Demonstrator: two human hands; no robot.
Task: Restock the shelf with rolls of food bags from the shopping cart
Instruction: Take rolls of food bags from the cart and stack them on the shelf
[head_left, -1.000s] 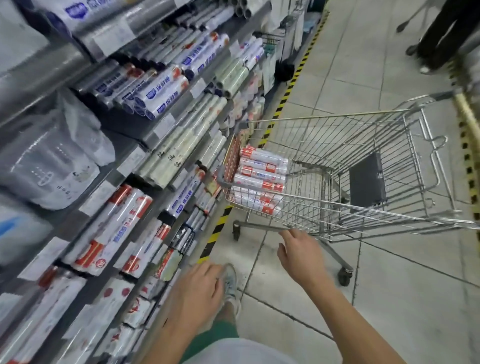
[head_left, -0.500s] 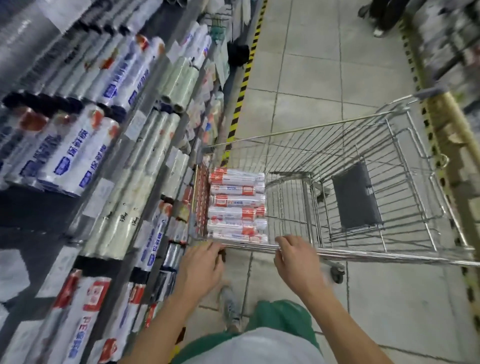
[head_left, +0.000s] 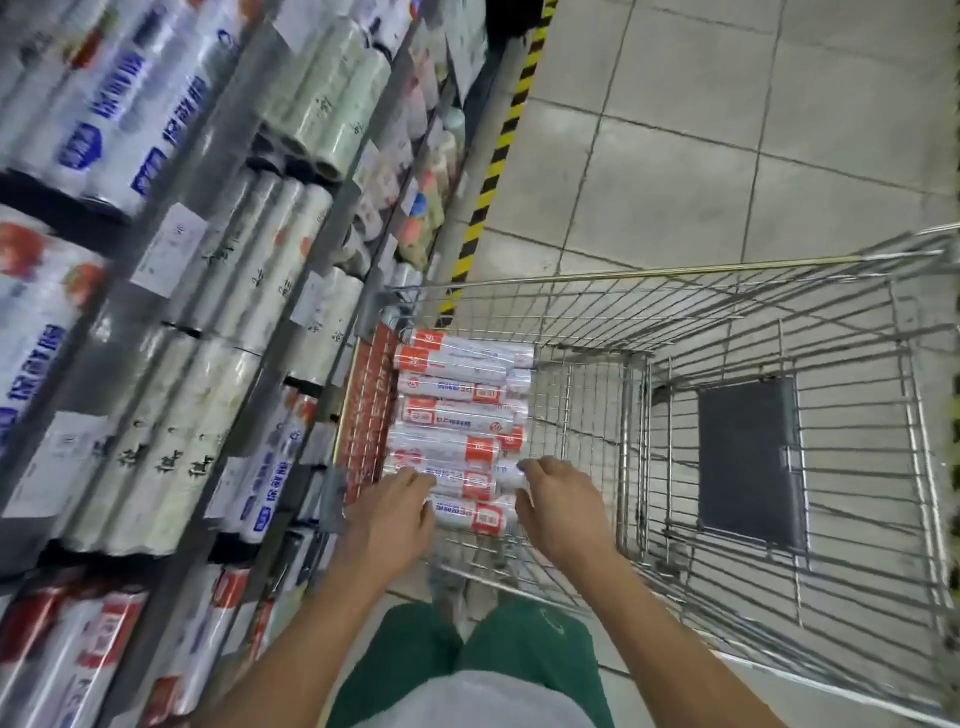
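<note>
Hands inside cart — left hand, right hand, fingers curled round opposite ends of nearest rolls.

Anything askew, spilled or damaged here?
Nothing stands out. The rolls lie neatly side by side at the cart's shelf-side end, with the left hand and right hand at one roll's ends. Shelf stock looks orderly, though blurred.

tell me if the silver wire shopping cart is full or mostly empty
Mostly empty: the silver wire shopping cart holds only a row of red-and-white plastic-wrapped rolls stacked at one end; no goods show elsewhere in it.
</note>
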